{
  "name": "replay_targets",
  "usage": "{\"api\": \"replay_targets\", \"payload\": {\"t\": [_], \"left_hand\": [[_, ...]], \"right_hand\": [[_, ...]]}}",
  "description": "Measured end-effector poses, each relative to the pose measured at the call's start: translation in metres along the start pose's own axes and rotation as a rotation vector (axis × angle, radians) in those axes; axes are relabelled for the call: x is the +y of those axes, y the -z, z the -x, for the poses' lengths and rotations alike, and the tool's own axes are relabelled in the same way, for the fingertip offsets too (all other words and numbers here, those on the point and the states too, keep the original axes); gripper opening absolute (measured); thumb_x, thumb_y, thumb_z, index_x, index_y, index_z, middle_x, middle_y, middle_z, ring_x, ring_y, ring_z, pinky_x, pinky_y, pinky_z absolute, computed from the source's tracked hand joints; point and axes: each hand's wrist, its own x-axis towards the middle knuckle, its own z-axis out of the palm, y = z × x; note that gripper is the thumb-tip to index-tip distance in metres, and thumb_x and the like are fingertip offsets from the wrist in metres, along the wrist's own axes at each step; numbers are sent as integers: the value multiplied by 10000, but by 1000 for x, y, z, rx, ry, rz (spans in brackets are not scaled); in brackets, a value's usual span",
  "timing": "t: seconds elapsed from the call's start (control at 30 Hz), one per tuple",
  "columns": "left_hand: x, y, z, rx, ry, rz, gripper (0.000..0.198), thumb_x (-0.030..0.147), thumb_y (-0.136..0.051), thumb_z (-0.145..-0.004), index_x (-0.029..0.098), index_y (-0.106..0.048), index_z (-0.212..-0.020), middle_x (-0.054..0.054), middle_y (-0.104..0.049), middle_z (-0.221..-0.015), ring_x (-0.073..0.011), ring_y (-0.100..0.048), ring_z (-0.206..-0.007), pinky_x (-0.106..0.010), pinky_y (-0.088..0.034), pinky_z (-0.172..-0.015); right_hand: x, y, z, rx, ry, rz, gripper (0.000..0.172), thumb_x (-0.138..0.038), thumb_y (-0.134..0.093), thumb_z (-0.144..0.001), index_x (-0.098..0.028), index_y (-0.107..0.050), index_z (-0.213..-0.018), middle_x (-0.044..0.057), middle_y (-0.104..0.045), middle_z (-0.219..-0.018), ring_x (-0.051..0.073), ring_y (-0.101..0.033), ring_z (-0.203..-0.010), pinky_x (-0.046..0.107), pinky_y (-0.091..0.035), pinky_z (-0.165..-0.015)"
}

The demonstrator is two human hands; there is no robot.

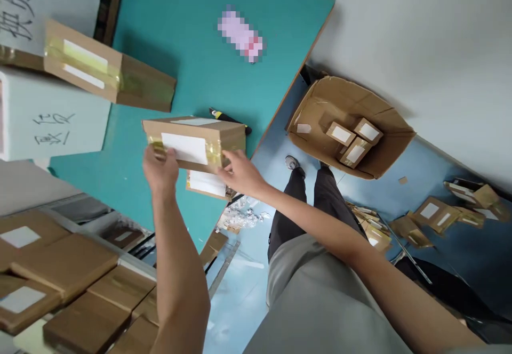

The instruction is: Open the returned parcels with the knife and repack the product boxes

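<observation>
A taped cardboard box (233,139) with white labels is over the green table (192,77), tilted in my hands. My left hand (160,170) grips its near left edge, thumb beside the label. At the near right corner, by the yellowish tape, the fingers of my right hand (242,173) are closed on the box. Partly hidden beneath it is a smaller labelled package (206,183) near the table edge. A black and yellow utility knife (224,116) lies just behind the box.
Another taped box (146,85) stands at the left beside white boxes (52,119) with handwriting. On the floor right, an open carton (320,93) holds several small boxes. Stacked cartons (68,263) fill the lower left. More packages (436,215) lie on the floor. A blurred-out item (240,34) rests on the table.
</observation>
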Motion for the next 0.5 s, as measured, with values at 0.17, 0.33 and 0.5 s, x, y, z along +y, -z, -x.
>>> {"api": "replay_targets", "payload": {"t": [0.17,0.33,0.5], "left_hand": [[92,-32,51,154,-256,59,469,180,-672,-1018,178,-664,-1487,-171,-682,-1596,-351,-583,-1579,-589,-422,-1374],[220,-170,169,-287,-499,296,352,347,-624,-1105,222,-710,-1423,-140,-763,-1457,-300,-699,-1429,-504,-507,-1312],[286,-364,264,-917,-433,308,322,270,-629,-1068,203,-753,-1358,-157,-784,-1455,-313,-697,-1442,-499,-500,-1319]], "right_hand": [[47,51,11,-1,-7,-93,447,-384,-667,-1116,-208,-684,-1527,156,-750,-1505,273,-812,-1188,384,-643,-1029],[197,174,52,330,-359,-58,298,-328,-737,-1077,-211,-772,-1349,107,-852,-1318,259,-839,-1121,404,-630,-1091],[360,298,104,668,-704,-22,341,-366,-798,-1012,-179,-783,-1297,152,-854,-1302,320,-800,-1288,459,-589,-1177]]}}
